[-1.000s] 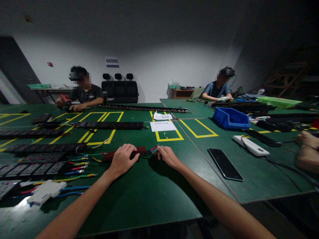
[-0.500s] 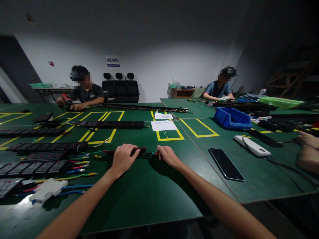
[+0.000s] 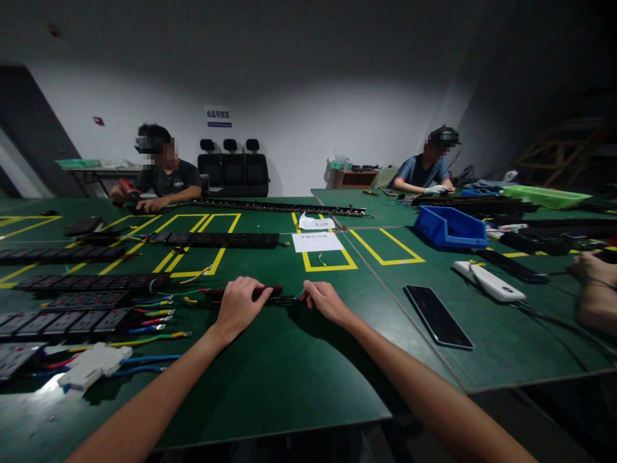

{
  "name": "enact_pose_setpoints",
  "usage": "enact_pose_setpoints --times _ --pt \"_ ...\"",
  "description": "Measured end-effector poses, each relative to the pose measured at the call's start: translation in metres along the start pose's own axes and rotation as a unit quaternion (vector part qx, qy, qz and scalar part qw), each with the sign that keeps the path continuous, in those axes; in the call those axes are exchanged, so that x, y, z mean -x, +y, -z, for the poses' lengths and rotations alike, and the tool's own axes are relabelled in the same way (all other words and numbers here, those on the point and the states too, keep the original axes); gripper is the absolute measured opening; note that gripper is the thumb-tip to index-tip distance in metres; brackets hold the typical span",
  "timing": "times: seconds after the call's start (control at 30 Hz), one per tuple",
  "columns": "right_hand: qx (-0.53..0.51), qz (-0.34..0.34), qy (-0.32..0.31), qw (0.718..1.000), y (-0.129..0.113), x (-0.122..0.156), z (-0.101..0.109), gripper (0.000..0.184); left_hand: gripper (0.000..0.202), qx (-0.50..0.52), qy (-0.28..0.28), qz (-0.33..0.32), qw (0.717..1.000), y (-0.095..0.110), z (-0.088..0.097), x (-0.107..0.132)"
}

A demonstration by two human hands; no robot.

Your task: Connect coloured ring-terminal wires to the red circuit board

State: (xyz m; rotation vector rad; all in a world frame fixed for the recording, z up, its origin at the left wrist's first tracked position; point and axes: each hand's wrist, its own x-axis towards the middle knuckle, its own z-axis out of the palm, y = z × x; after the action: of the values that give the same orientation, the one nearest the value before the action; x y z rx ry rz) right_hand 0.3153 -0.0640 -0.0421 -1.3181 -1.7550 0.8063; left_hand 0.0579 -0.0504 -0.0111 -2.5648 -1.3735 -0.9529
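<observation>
A dark red socket strip with coloured wire leads lies flat on the green table in front of me. My left hand is curled over the strip's middle, fingers wrapped on its top edge. My right hand pinches the bundle of coloured wires at the strip's right end. Both forearms reach in from the bottom of the view.
Rows of black socket strips with coloured leads lie at left, and a white part with blue wires sits nearer. A black phone, a white device and a blue bin are at right. Two people work at the far side; another person's hands are at the right edge.
The strip has been laid flatter on the table and the wire ends at its right have dropped lower under my right hand. Both hands stay in nearly the same place.
</observation>
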Motion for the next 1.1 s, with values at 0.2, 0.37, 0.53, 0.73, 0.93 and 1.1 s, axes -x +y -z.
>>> enact_pose_setpoints --times 0.2,0.37,0.53,0.73,0.93,1.1 --pt "0.006 -0.002 -0.002 1.0 -0.0011 0.0002 0.0003 0.063 0.029 -0.01 -0.004 -0.001 1.0 0.0012 -0.0008 -0.0009" --pt "0.003 -0.001 0.002 1.0 -0.0033 0.0006 0.0008 0.064 0.031 -0.018 0.0 -0.008 1.0 0.0009 -0.0021 -0.0002" --pt "0.002 -0.003 0.002 1.0 -0.0043 0.0007 0.0007 0.063 0.03 -0.029 -0.003 -0.003 1.0 0.002 -0.0032 0.0005" --pt "0.005 -0.005 -0.001 1.0 -0.0035 0.0006 0.0005 0.064 0.029 -0.03 -0.009 0.001 1.0 0.0058 0.0008 -0.0001" --pt "0.002 -0.003 0.0 1.0 -0.0052 0.0014 0.0015 0.063 0.033 -0.033 -0.036 -0.029 0.998 0.0004 0.004 0.0007" --pt "-0.004 0.0 -0.001 1.0 -0.0059 0.0018 0.0016 0.063 0.03 -0.038 -0.049 -0.064 0.996 -0.0042 0.0038 0.0005"
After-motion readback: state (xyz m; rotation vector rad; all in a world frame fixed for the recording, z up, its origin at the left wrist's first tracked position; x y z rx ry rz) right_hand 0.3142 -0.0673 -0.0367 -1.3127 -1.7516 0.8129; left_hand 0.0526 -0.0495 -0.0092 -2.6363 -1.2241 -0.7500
